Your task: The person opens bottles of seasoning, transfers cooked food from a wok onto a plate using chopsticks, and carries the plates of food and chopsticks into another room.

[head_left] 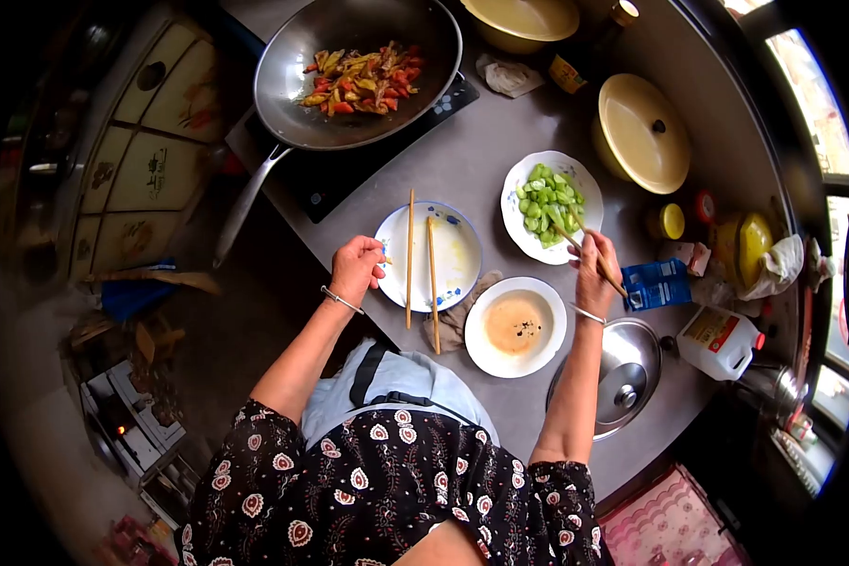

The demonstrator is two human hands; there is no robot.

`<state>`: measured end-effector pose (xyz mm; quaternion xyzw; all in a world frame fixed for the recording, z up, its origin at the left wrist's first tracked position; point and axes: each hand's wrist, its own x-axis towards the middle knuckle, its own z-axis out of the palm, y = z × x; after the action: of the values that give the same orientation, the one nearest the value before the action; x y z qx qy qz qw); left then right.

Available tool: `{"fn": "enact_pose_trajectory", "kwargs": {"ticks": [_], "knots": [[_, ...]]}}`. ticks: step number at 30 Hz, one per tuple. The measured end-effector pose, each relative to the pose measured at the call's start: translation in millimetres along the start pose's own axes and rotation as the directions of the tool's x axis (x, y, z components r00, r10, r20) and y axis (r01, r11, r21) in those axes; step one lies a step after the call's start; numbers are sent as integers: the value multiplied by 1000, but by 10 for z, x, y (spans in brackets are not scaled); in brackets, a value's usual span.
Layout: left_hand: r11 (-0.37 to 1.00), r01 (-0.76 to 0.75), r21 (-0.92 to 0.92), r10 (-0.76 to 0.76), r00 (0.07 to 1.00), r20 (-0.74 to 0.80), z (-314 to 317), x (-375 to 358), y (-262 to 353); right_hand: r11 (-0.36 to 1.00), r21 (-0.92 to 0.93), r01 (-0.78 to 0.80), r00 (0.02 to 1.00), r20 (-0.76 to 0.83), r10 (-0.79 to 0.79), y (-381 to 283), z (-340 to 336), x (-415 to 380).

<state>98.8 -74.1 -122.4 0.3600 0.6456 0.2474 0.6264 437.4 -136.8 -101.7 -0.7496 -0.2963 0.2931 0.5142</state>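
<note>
Chopsticks (pixel 568 239) in R hand (pixel 595 262), tips at the chopped greens (pixel 547 201)

Chopsticks are right of centre on the tabletop (pixel 396 179), over the near-right edge of a white plate (pixel 512 217). Long axis runs diag.: tips point far-left to the greens, butt ends stick out near-right past the hand. R fingers closed round the shafts; tips look slightly apart. To work them well, I'd use a light grip, tips low & even, & stay inside the rim so no bits spill.

L hand (pixel 357 272) is at the left edge of a blue-rimmed plate (pixel 457 255), fingers loosely curled; can't tell if they hold anything. 2 loose sticks (pixel 409 264) lie across that plate, roughly near-far. White bowl (pixel 474 327) w/ brownish liquid sits betw. the plates, nearer; steel lid (pixel 640 351) to its right. Wok (pixel 281 90) w/ red & yellow food (pixel 368 80) is far left.
</note>
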Motion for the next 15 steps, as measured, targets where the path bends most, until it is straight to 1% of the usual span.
{"fn": "enact_pose_trajectory", "kwargs": {"ticks": [2, 4, 6, 8, 10, 11, 12, 14, 15], "knots": [[1000, 9, 1, -9, 1000, 27, 22, -24, 0, 999, 31, 45, 999, -3, -45, 58, 40, 56], [1000, 24, 4, -24, 999, 31, 14, -45, -5, 997, 74, -4, 1000, -10, 5, 4, 8, 76], [1000, 30, 3, -30, 999, 22, -40, -44, -9, 999, 29, -14, 1000, -19, 15, -192, -25, 52], [1000, 29, 4, -29, 999, 18, -100, -16, -40, 999, 46, -13, 1000, -1, 13, -238, 6, 57], [1000, 28, 2, -28, 1000, 10, -140, 17, -54, 998, 60, -27, 999, 23, 25, -181, 58, 84], [1000, 28, 1, -28, 1000, 8, -152, 34, -57, 996, 62, -60, 998, 13, 59, -94, 108, 102], [1000, 24, 6, -24, 1000, 2, -165, 50, -55, 993, 102, -62, 998, 2, 62, -12, 144, 126], [1000, 16, 17, -16, 1000, -9, -187, 91, -49, 999, 53, 6, 999, -39, -4, 111, 148, 170], [999, 12, 30, -12, 1000, -15, -203, 123, -58, 999, 49, -4, 999, -44, 6, 127, 101, 186]]}}
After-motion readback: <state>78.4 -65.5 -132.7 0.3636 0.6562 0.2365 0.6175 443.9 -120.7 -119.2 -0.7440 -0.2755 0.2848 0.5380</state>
